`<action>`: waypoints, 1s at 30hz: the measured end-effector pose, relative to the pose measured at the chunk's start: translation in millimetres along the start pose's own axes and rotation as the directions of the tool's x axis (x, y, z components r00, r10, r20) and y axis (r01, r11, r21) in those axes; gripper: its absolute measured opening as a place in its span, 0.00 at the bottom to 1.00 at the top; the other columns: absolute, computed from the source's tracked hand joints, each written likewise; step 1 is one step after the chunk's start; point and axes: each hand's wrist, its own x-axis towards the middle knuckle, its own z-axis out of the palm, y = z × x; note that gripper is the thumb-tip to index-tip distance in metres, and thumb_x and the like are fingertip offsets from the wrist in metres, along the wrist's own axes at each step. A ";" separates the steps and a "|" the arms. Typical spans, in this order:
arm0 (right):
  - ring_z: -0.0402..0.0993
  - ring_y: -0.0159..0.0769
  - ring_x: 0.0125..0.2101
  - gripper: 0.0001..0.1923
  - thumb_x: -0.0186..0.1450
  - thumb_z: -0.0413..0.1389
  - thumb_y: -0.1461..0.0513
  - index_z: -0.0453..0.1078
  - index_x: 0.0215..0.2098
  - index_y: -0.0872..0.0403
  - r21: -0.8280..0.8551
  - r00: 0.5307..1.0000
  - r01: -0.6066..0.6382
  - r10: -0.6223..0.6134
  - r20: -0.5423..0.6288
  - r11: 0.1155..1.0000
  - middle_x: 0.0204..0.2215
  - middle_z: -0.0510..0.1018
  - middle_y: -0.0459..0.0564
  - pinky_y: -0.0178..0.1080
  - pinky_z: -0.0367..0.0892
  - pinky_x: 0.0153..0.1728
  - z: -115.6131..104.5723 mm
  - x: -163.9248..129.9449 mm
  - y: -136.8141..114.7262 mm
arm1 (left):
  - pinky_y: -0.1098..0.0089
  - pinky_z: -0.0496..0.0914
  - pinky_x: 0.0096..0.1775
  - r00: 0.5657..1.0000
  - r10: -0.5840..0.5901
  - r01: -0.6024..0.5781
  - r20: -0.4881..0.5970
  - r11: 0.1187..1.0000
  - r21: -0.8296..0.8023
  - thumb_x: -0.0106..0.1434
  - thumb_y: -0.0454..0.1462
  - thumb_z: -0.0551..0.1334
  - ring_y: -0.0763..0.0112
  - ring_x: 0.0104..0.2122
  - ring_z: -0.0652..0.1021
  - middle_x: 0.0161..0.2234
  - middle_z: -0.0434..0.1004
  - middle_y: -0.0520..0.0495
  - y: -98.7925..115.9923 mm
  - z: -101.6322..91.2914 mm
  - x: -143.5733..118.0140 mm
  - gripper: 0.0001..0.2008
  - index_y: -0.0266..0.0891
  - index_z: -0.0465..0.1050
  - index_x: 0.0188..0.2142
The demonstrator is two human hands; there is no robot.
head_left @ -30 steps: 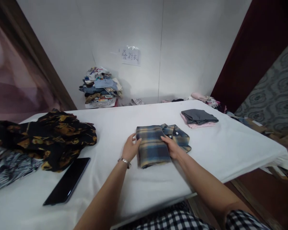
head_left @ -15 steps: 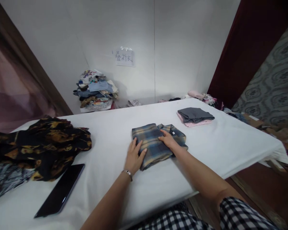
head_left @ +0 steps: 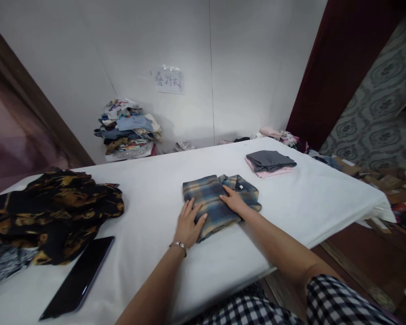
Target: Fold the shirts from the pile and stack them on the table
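Note:
A plaid shirt (head_left: 211,194) in blue, grey and tan lies folded on the white-covered table (head_left: 149,194). Its collar (head_left: 235,183), with a small white label, shows at the right end. My left hand (head_left: 188,222) rests on the shirt's left front edge with the fingers spread. On the upper middle, near the collar, lies my right hand (head_left: 232,198), its fingers stretched out over the cloth. Neither hand grips the fabric. The underside of the shirt is hidden.
To the right sits a grey folded garment (head_left: 270,160) on a pink one (head_left: 270,173). Black-and-gold patterned cloth (head_left: 64,203) is heaped at the left, with a dark flat tablet-like device (head_left: 79,275) before it. A clothes pile (head_left: 130,128) stands behind the table.
The whole view has shifted slightly, so things appear a little further left. Both hands stay on the folded shirt, which looks much the same.

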 end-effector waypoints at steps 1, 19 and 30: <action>0.63 0.44 0.57 0.31 0.57 0.58 0.59 0.63 0.59 0.52 0.039 1.000 -0.007 0.006 0.011 0.999 0.57 0.69 0.53 0.48 0.55 0.59 -1.8 -3.4 2.6 | 0.50 0.56 0.60 1.000 0.026 -0.026 -0.014 1.000 0.000 0.64 0.48 0.53 0.55 0.64 0.55 0.64 0.56 0.44 2.8 -0.2 -1.4 0.23 0.45 0.67 0.56; 0.73 0.39 0.46 0.36 0.51 0.55 0.71 0.65 0.58 0.50 0.301 0.994 -0.085 0.059 0.094 0.950 0.49 0.76 0.46 0.45 0.67 0.51 15.0 -25.7 -12.7 | 0.49 0.53 0.61 0.997 0.002 -0.005 -0.071 0.999 -0.042 0.64 0.48 0.53 0.56 0.64 0.54 0.64 0.55 0.42 3.0 -0.5 -3.8 0.25 0.43 0.63 0.58; 0.70 0.40 0.50 0.26 0.51 0.55 0.69 0.72 0.49 0.53 0.207 0.998 0.054 -0.056 0.002 0.977 0.50 0.75 0.50 0.47 0.61 0.56 -2.6 -31.7 -1.3 | 0.41 0.45 0.59 0.984 0.080 -0.112 0.157 0.972 0.207 0.63 0.52 0.52 0.50 0.65 0.52 0.63 0.57 0.41 22.6 9.9 -6.2 0.27 0.43 0.65 0.57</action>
